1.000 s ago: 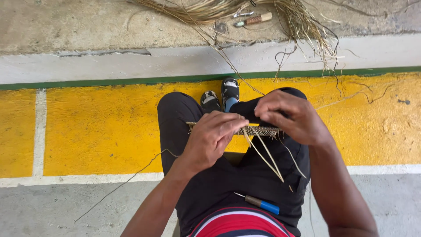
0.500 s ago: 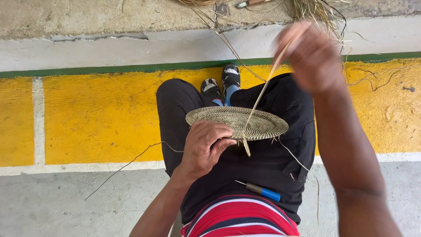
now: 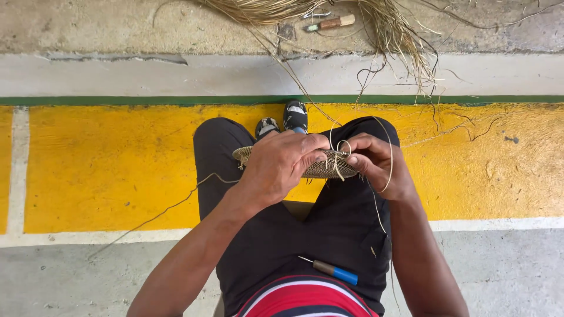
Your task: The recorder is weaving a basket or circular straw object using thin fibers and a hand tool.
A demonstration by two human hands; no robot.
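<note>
A round woven straw mat (image 3: 326, 169) is held edge-on over my knees. My left hand (image 3: 282, 164) grips its near side, fingers curled over the rim. My right hand (image 3: 376, 163) sits at the mat's right edge, pinching a thin pale fibre strand (image 3: 339, 154) that loops above the rim and trails down past my wrist. I sit in black trousers and a red striped shirt, with my shoes (image 3: 283, 120) showing beyond the mat.
An awl with a blue handle (image 3: 333, 271) lies on my right thigh. A heap of dry straw (image 3: 364, 17) and a wooden-handled tool (image 3: 329, 23) lie on the concrete ahead. Yellow, green and white painted bands cross the floor; a loose fibre (image 3: 158, 214) trails left.
My right hand, raised high pulling the strand taut half a second ago, has come back down to the mat's right edge. The mat has tilted from showing its flat face to edge-on.
</note>
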